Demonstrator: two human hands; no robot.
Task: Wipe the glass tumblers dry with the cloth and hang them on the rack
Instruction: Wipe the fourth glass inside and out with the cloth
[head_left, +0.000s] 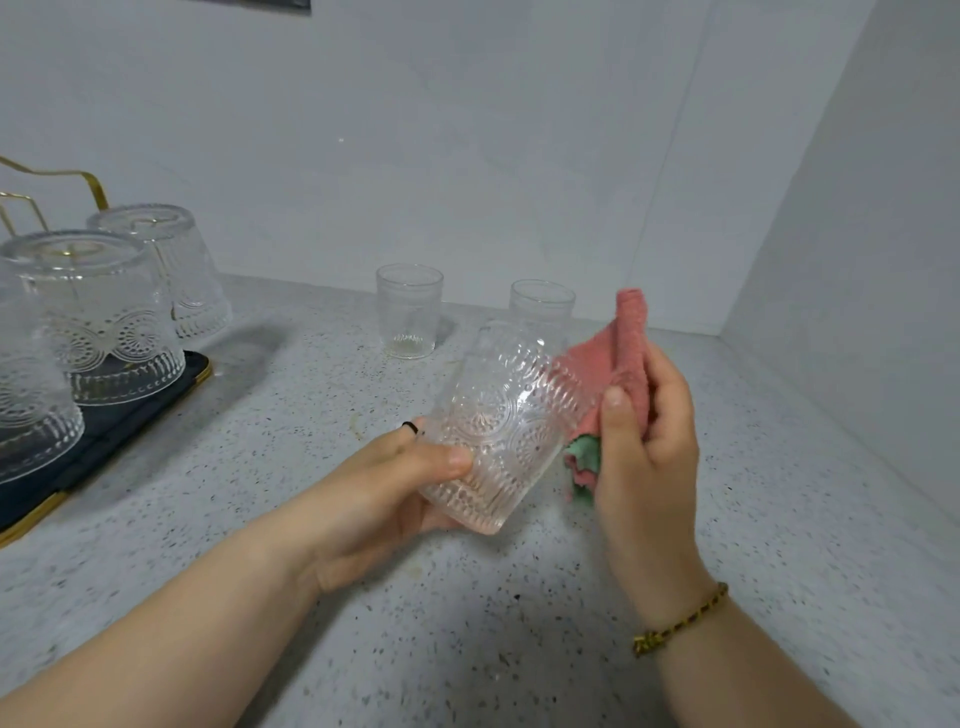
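While left hand (374, 488) grips tilted tumbler (498, 421), right hand (649, 457) pinching cloth (631, 332), upright tumbler (409, 310) behind, second tumbler (543, 301) partly hidden, rack (135, 415) left

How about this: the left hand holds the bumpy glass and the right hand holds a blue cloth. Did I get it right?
Almost. The cloth is pink with a bit of green, not blue. The rest is right: the left hand holds the bumpy glass and the right hand holds the cloth. The head view shows it.
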